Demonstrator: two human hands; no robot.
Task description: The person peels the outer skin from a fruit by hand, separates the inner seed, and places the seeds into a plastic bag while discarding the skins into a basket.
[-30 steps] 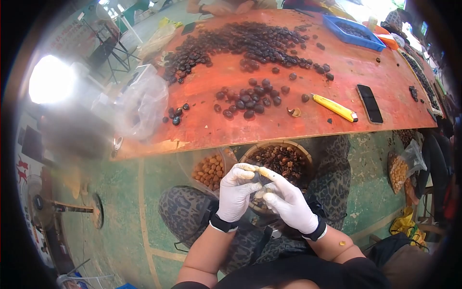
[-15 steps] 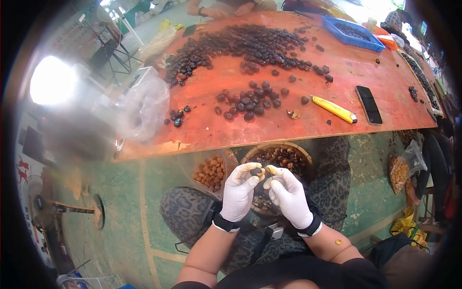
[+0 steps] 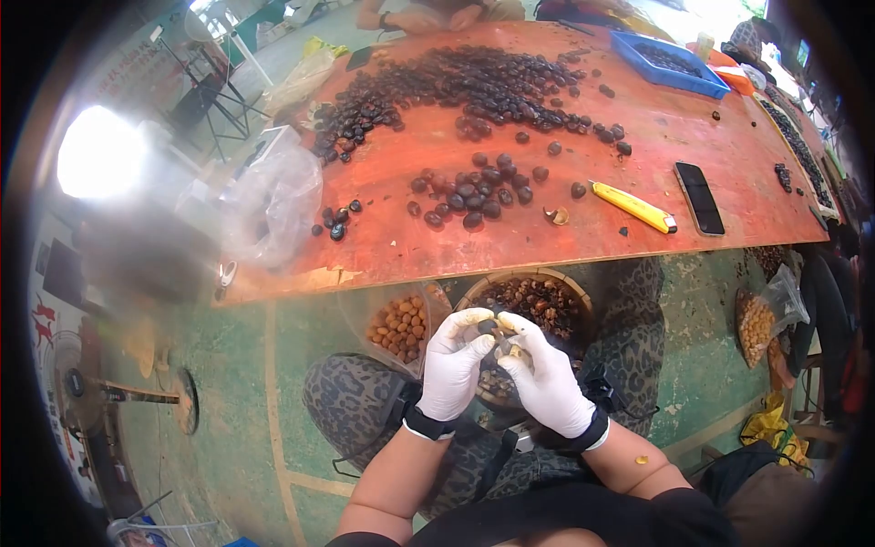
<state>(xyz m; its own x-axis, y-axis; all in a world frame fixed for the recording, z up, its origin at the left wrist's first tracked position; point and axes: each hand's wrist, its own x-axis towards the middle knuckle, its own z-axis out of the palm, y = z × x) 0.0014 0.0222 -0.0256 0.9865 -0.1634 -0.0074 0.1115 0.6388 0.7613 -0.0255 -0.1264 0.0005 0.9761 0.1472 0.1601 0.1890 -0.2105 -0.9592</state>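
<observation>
Between the gloved fingertips of my left hand (image 3: 456, 360) is a dark-shelled nut (image 3: 488, 326), pinched by thumb and forefinger. My right hand (image 3: 550, 374), also in a white glove, closes its fingers on the nut's right side. What lies under the right fingertips is partly hidden. Beneath both hands stands a round basket (image 3: 586, 296) filled with broken dark shells (image 3: 538, 305). To its left, a clear plastic container (image 3: 437, 292) holds round, tan-coloured peeled kernels (image 3: 397, 330).
On the red table (image 3: 383, 242) lie a small group of dark nuts (image 3: 469, 193), a large spread-out heap (image 3: 456, 77), a yellow utility knife (image 3: 633, 206) and a phone (image 3: 699, 198). A blue tray (image 3: 670, 64) sits at the back right. Another person's hands (image 3: 437, 20) show across the table.
My right hand has shifted left and its fingers have closed in against the nut. My left hand keeps its hold in nearly the same place.
</observation>
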